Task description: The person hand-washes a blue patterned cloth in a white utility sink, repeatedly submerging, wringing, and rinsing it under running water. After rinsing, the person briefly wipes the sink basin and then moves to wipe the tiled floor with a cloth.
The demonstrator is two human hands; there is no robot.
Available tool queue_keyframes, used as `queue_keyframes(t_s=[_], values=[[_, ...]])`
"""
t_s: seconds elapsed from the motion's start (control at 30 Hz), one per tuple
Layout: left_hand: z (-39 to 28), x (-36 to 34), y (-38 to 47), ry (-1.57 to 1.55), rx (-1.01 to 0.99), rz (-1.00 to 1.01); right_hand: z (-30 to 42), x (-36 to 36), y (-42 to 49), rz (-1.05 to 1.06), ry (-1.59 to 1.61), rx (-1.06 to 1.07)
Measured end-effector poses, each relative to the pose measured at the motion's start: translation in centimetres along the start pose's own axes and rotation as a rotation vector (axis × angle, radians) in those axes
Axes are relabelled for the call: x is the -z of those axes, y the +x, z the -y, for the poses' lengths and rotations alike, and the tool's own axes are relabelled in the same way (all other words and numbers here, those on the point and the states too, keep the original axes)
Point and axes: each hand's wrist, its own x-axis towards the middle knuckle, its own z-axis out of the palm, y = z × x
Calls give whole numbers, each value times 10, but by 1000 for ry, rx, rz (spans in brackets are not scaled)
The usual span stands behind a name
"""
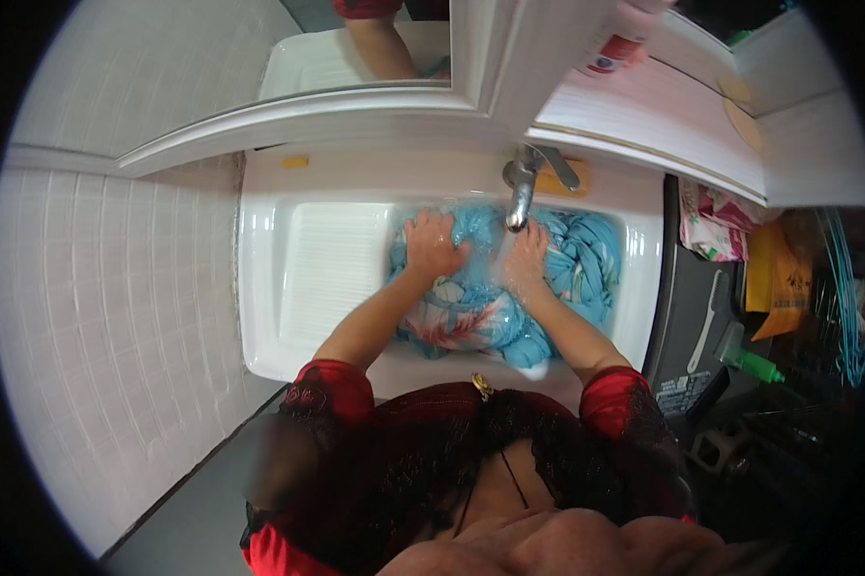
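Note:
A wet blue cloth with a pink and white pattern (580, 252) lies bunched in the basin of a white laundry sink (638, 288). My left hand (432, 245) rests on the cloth's upper left part, palm down with the fingers apart. My right hand (526, 263) is on the cloth under the chrome faucet (520, 198), its fingers slightly spread. Water runs from the spout beside my right hand. Neither hand plainly grips the cloth. A ribbed washboard surface (339, 273) forms the sink's left part.
On the back ledge are a small yellow piece (295, 163) and a yellow bar (573, 178) behind the faucet. A mirror cabinet (296, 119) overhangs the ledge. At right, a white comb-like brush (706, 324) and a green bottle (753, 363) lie by a dark surface. A tiled wall (152, 273) stands left.

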Motion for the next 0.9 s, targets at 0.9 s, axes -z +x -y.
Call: queue_keyframes(t_s=[0.9], values=[[-66, 2, -16, 51, -411, 208, -111, 68, -30, 178, 195, -310]])
